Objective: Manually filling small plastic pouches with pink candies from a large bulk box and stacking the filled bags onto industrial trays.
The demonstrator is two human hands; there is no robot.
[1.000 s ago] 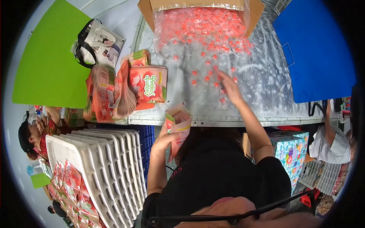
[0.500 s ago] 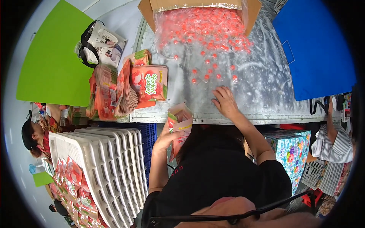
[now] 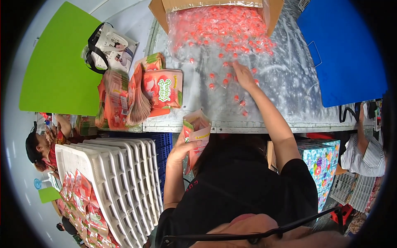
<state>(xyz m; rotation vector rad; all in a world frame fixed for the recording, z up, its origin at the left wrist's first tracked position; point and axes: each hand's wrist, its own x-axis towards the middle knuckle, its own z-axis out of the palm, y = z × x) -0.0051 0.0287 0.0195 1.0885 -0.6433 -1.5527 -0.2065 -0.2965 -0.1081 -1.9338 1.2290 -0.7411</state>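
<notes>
My left hand (image 3: 182, 149) is closed around a pink, red and green candy pouch (image 3: 196, 142) at the table's front edge. The pouch stands upright with its mouth gaping. Over the metal tabletop, my right hand (image 3: 245, 77) reaches forward with fingers stretched out, beside several loose red candies (image 3: 225, 81) in clear wrappers. Its fingertips are partly hidden, and no candy shows in it. A few more candies (image 3: 242, 103) lie nearer the front edge. Behind them, a large heap of wrapped red candies (image 3: 223, 31) spills from a plastic-lined cardboard box (image 3: 275, 16).
Flat pouches (image 3: 163, 89) lie stacked at left beside a white bag (image 3: 111, 47) with black handles. Green (image 3: 62, 62) and blue boards (image 3: 343, 53) flank the table. White crates (image 3: 109, 177) stand stacked lower left, patterned cartons (image 3: 320, 165) at right. Other people are at both sides.
My right hand has moved forward, away from me, into the loose candies. A few candies now lie closer to the front edge. My left hand and the pouch have barely moved.
</notes>
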